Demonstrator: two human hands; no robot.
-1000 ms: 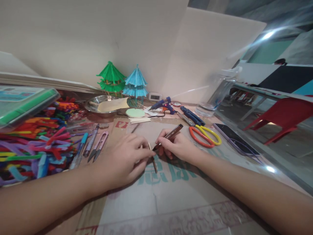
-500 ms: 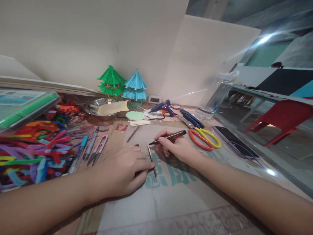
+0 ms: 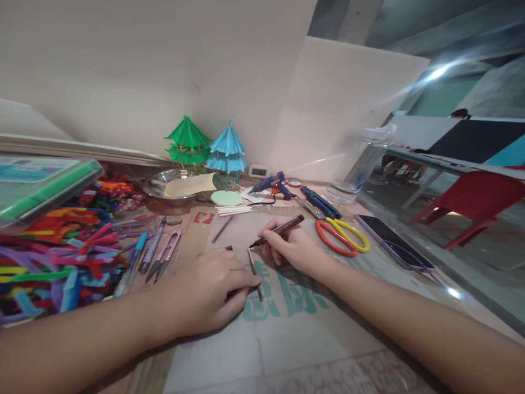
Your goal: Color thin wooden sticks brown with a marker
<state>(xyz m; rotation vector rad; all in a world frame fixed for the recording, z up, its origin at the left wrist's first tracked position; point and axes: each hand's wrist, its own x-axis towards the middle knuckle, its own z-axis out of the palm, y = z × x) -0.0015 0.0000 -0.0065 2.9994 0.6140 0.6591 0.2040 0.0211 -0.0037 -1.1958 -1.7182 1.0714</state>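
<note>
Fingers of our right hand (image 3: 289,243) are gripping a brown marker (image 3: 287,225), and its tip is meeting, or just missing, the far end of a thin stick (image 3: 252,264); we cannot tell which. The stick is lying on printed cardboard (image 3: 221,350), showing brown along its near part and paler toward its far end. Our left hand (image 3: 217,279) is resting left of the stick, its index fingertip pressing on the stick's near half; whether the thumb is pinching too, we cannot tell. Beyond the stick to the left, another brown stick (image 3: 222,229) is lying. Right of the stick, scissors (image 3: 341,233) are resting; farther beyond it, a glue gun (image 3: 273,186) is lying.
</note>
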